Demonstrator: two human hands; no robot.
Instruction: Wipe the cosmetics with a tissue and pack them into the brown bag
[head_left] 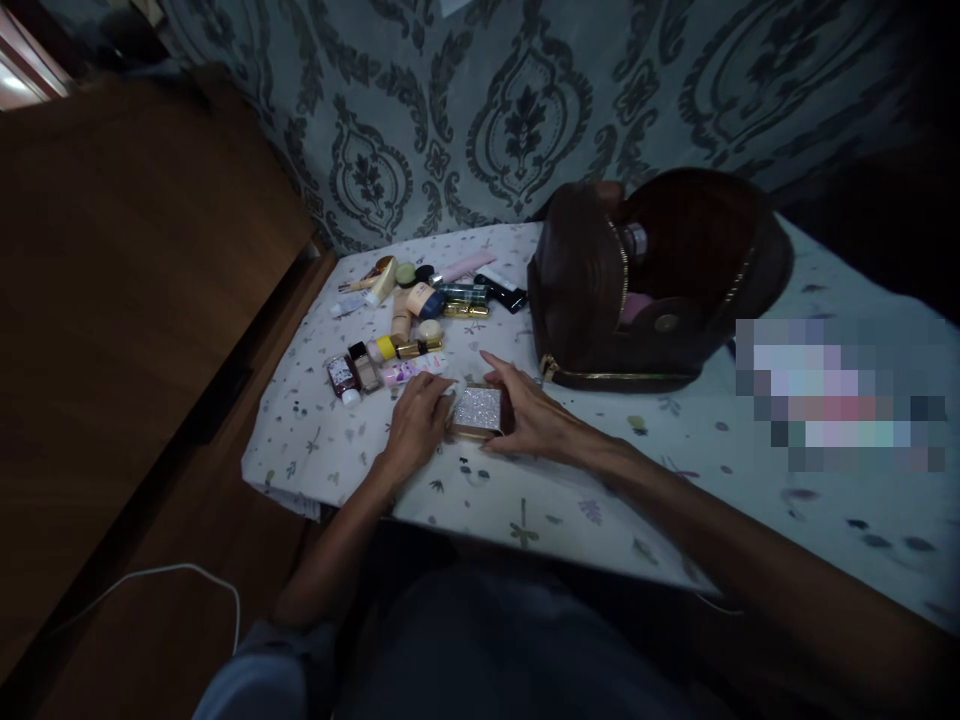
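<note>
A small box with a glittery silver top and gold edges (478, 409) rests on the patterned white tablecloth (555, 510) near its front edge. My left hand (418, 418) holds the box's left end, fingers bent against it. Around the right end is my right hand (536, 412), thumb and fingers on either side of it. Just beyond my left hand lies a white and pink tube (413, 368). An open dark brown bag (577, 290) with gold zips stands behind my right hand; a pink item (637, 306) shows inside.
Several bottles, tubes and jars lie at the back left, among them a pink tube (469, 266), a black tube (504, 290) and a dark bottle (343, 376). A wooden cabinet (135, 270) stands left. A blurred patch covers the right side. A white cable (180, 568) runs below.
</note>
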